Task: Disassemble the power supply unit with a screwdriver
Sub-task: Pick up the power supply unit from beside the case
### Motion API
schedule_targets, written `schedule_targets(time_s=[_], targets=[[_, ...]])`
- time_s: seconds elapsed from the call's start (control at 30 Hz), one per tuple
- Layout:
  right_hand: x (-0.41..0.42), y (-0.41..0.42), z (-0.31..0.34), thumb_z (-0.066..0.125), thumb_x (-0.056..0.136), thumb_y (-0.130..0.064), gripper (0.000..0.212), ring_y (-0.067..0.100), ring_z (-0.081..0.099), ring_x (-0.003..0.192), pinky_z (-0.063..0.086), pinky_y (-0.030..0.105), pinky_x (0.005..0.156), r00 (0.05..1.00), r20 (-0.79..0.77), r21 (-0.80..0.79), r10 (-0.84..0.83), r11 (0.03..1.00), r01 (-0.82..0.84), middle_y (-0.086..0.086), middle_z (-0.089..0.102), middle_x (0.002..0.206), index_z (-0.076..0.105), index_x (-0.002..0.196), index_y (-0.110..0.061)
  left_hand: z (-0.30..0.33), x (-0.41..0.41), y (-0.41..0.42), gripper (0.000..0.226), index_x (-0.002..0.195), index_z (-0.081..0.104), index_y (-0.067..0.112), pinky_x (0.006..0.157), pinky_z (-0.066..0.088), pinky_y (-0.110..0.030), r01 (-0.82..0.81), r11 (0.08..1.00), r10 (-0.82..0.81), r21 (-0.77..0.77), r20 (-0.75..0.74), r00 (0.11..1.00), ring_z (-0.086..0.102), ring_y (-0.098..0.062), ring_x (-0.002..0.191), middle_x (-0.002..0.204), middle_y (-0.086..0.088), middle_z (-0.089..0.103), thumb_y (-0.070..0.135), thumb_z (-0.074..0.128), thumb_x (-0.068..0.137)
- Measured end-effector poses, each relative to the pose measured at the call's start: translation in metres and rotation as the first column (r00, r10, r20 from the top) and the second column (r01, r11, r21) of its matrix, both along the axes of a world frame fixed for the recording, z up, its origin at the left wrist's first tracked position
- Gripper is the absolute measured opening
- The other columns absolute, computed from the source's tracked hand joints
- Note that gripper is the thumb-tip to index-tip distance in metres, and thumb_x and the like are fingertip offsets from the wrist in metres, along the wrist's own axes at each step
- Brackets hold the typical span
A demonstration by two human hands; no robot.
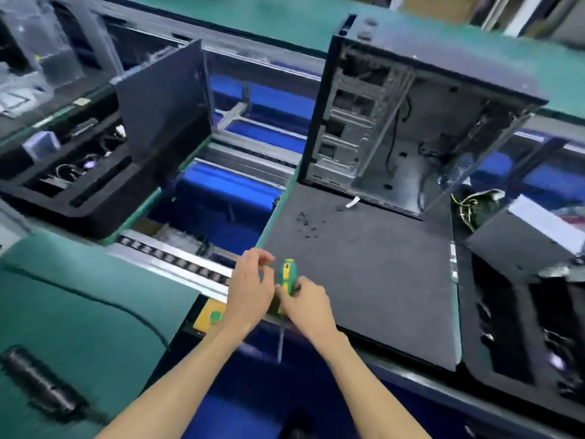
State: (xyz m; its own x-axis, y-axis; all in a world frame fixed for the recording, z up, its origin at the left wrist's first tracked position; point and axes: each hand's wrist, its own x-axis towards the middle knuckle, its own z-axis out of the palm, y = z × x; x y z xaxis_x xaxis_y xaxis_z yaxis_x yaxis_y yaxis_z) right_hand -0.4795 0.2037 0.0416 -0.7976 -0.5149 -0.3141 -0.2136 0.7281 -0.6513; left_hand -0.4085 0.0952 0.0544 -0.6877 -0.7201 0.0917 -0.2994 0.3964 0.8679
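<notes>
Green-and-yellow screwdriver [287, 280], one only, shaft pointing toward the person, is pinched by the right hand [308, 304] at the mat's [364, 280] near edge; left hand [251, 288], fingers loosely curled, touches it. One open case [408, 122] stands behind.

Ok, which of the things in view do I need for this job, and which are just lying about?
For the job:
- screwdriver, gripped by right hand
- left hand, beside its handle
- open computer case on the foam mat
- loose screws on the mat

Lying about:
- black side panel
- foam tray, far left
- cable bundle
</notes>
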Motion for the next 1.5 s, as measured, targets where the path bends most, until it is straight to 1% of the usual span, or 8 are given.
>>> schedule_targets(time_s=[0.1,0.2,0.47,0.7,0.9,1.03,1.23,1.5], targets=[[-0.027,0.004,-0.002,0.067,0.089,-0.051,0.038,0.033,0.068,0.080,0.057,0.046,0.072,0.998,0.068,0.010,0.011,1.000,-0.012,0.010,0.070,0.088,0.052,0.081,-0.017,-0.008,-0.025,0.002,0.021,0.096,0.054,0.027,0.072,0.037,-0.016,-0.031,0.992,0.013,0.122,0.141,0.990,0.055,-0.008,0.085,0.093,0.010,0.059,0.007,0.051,0.093],[-0.045,-0.002,-0.002,0.070,0.089,-0.046,0.035,0.033,0.072,0.082,0.060,0.051,0.076,0.995,0.097,0.002,0.011,1.000,-0.012,0.011,0.071,0.094,0.055,0.090,-0.015,-0.012,-0.039,-0.006,0.015,0.097,0.055,0.026,0.078,0.042,-0.029,-0.052,0.986,0.009,0.161,0.257,0.966,0.056,-0.012,0.086,0.092,0.009,0.059,0.011,0.052,0.094],[-0.080,-0.044,-0.001,0.072,0.084,-0.052,0.043,0.034,0.070,0.085,0.060,0.050,0.075,0.997,0.068,0.026,-0.026,0.999,0.025,0.011,0.067,0.095,0.049,0.090,-0.015,-0.010,-0.071,-0.038,0.014,0.102,0.057,0.022,0.067,0.039,-0.019,-0.043,0.990,0.002,0.131,0.295,0.956,0.056,-0.003,0.081,0.094,0.005,0.059,0.011,0.053,0.094],[-0.096,-0.066,-0.018,0.065,0.086,-0.059,0.052,0.034,0.066,0.098,0.051,0.036,0.076,0.995,0.004,0.257,0.100,0.962,-0.098,0.011,0.068,0.109,0.062,0.108,-0.011,-0.013,-0.101,-0.058,0.013,0.098,0.057,0.024,0.081,0.051,-0.031,0.043,0.987,-0.093,0.153,0.339,0.936,0.058,-0.008,0.088,0.100,0.004,0.060,0.012,0.054,0.095],[-0.101,-0.062,-0.014,0.056,0.084,-0.078,0.062,0.034,0.066,0.093,0.043,0.036,0.067,0.988,-0.008,0.339,0.157,0.930,-0.145,0.010,0.067,0.100,0.047,0.079,-0.017,-0.002,-0.135,-0.065,0.020,0.089,0.055,0.028,0.080,0.049,-0.033,0.073,0.989,-0.109,0.131,0.293,0.950,0.058,-0.011,0.086,0.093,0.009,0.059,0.010,0.051,0.094],[-0.108,-0.046,-0.003,0.051,0.091,-0.074,0.060,0.034,0.066,0.093,0.041,0.036,0.066,0.996,-0.052,0.323,0.078,0.945,-0.057,0.011,0.067,0.100,0.036,0.070,-0.019,0.004,-0.157,-0.054,0.018,0.090,0.057,0.028,0.072,0.048,-0.033,0.143,0.983,-0.167,0.112,0.256,0.952,0.058,-0.009,0.081,0.090,0.010,0.060,0.011,0.050,0.095],[-0.145,0.007,0.028,0.051,0.098,-0.057,0.041,0.036,0.065,0.096,0.045,0.036,0.072,0.977,-0.155,0.235,-0.145,0.955,0.179,0.008,0.068,0.102,0.051,0.084,-0.018,0.018,-0.196,-0.007,0.025,0.085,0.054,0.032,0.076,0.048,-0.035,0.312,0.942,-0.331,0.122,0.187,0.925,0.059,-0.018,0.086,0.097,0.005,0.062,0.009,0.049,0.092],[-0.209,0.134,0.062,0.062,0.095,-0.042,0.025,0.018,0.058,0.102,0.043,0.033,0.077,0.801,-0.307,-0.055,-0.513,0.850,0.523,-0.006,0.061,0.104,0.055,0.109,-0.024,0.036,-0.259,0.092,0.021,0.092,0.056,0.030,0.071,0.041,-0.023,0.497,0.851,-0.514,0.168,0.072,0.855,0.054,-0.010,0.077,0.097,0.007,0.061,0.010,0.049,0.093]])
